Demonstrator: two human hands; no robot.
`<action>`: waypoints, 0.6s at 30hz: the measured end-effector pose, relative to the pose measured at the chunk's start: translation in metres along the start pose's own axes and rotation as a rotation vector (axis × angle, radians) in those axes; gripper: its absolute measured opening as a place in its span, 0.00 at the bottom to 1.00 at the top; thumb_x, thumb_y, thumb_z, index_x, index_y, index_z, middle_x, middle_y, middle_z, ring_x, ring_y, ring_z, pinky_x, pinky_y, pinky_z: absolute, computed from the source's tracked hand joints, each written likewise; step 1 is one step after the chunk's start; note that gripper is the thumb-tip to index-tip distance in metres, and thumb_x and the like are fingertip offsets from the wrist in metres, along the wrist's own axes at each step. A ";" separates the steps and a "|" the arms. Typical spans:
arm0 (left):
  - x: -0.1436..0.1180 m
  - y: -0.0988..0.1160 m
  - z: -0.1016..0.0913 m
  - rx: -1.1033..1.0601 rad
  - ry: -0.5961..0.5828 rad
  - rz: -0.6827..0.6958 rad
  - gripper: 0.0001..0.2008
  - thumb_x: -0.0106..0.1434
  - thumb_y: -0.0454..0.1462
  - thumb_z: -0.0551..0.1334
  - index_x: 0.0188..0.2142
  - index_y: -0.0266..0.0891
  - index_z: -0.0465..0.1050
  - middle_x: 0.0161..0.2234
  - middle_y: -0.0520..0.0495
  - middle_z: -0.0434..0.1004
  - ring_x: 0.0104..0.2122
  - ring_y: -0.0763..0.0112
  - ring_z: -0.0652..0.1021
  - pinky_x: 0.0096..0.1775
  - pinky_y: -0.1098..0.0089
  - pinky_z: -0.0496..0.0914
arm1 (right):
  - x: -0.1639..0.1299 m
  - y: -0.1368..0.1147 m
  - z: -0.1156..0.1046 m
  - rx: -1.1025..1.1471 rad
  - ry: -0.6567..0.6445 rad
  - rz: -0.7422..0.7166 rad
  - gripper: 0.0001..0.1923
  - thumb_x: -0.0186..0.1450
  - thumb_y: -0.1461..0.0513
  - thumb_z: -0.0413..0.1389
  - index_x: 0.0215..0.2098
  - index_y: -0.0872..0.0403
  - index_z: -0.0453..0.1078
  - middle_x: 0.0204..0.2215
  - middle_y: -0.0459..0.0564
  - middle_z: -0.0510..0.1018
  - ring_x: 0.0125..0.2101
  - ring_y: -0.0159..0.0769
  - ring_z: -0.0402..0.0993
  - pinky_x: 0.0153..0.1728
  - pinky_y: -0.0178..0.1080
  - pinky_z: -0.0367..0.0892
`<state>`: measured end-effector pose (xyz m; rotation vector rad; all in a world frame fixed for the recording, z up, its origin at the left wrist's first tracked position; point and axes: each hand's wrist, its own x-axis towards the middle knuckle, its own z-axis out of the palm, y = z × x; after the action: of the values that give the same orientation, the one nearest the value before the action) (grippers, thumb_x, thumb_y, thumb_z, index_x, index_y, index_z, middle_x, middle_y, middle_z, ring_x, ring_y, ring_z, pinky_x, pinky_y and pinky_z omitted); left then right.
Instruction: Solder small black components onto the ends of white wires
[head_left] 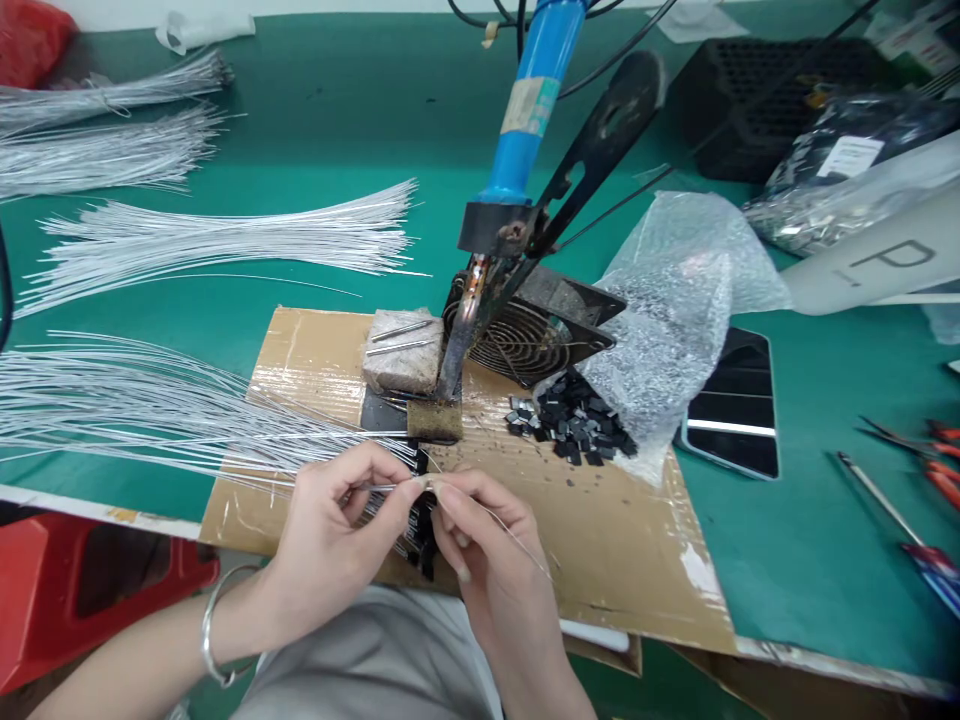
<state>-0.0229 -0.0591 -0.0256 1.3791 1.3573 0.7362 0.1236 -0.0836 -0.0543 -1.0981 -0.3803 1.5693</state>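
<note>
My left hand (337, 525) is closed in a pinch on a thin white wire, its fingertips meeting those of my right hand. My right hand (491, 535) pinches at the same spot, and a fine silvery wire (517, 540) trails from it down to the right. What lies between the fingertips is mostly hidden. Under my hands, black pieces (425, 525) sit at the ends of a bundle of white wires (150, 405) that spreads to the left. Just beyond my fingers, a clamped blue soldering iron (531, 120) points down at a small brownish block (435, 422).
A cardboard sheet (622, 540) covers the work spot. Small black squares (581, 420) spill from a bubble-wrap bag (675, 330). Behind the iron's tip stands a fan (517, 340). More white wires (225, 235) lie far left; a phone (735, 400) and pliers (941, 460) lie right.
</note>
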 end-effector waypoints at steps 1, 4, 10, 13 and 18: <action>0.000 0.000 0.001 -0.002 0.007 -0.001 0.11 0.68 0.41 0.64 0.31 0.39 0.76 0.25 0.49 0.75 0.24 0.72 0.70 0.26 0.70 0.64 | 0.000 0.001 0.000 0.004 0.007 -0.004 0.11 0.57 0.55 0.71 0.25 0.53 0.81 0.16 0.39 0.64 0.14 0.22 0.49 0.15 0.31 0.44; 0.000 0.000 0.003 -0.001 0.033 -0.007 0.11 0.68 0.42 0.64 0.30 0.39 0.76 0.24 0.50 0.73 0.23 0.73 0.68 0.25 0.71 0.62 | 0.000 0.001 0.000 0.013 0.017 -0.004 0.10 0.57 0.55 0.71 0.26 0.53 0.82 0.16 0.40 0.65 0.14 0.22 0.49 0.15 0.30 0.44; 0.004 0.007 0.002 -0.035 0.062 -0.030 0.11 0.65 0.41 0.65 0.29 0.38 0.75 0.23 0.50 0.73 0.22 0.74 0.66 0.23 0.72 0.60 | -0.001 -0.001 0.000 0.018 -0.016 -0.010 0.11 0.60 0.52 0.70 0.34 0.51 0.86 0.20 0.42 0.69 0.15 0.22 0.55 0.15 0.29 0.49; 0.007 0.012 0.001 -0.056 0.077 -0.027 0.10 0.64 0.40 0.65 0.28 0.38 0.74 0.22 0.51 0.72 0.21 0.76 0.64 0.23 0.73 0.59 | -0.001 -0.001 -0.001 0.013 -0.036 -0.018 0.13 0.62 0.51 0.69 0.36 0.50 0.87 0.23 0.44 0.71 0.16 0.23 0.59 0.14 0.29 0.52; 0.007 0.015 0.001 -0.081 0.087 -0.005 0.09 0.63 0.39 0.66 0.28 0.38 0.74 0.22 0.52 0.72 0.21 0.76 0.65 0.23 0.75 0.60 | 0.000 0.002 -0.002 -0.010 -0.059 -0.048 0.11 0.62 0.52 0.71 0.35 0.50 0.87 0.23 0.43 0.71 0.15 0.20 0.59 0.14 0.28 0.52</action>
<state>-0.0160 -0.0507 -0.0133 1.2918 1.3832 0.8474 0.1239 -0.0847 -0.0564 -1.0445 -0.4515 1.5613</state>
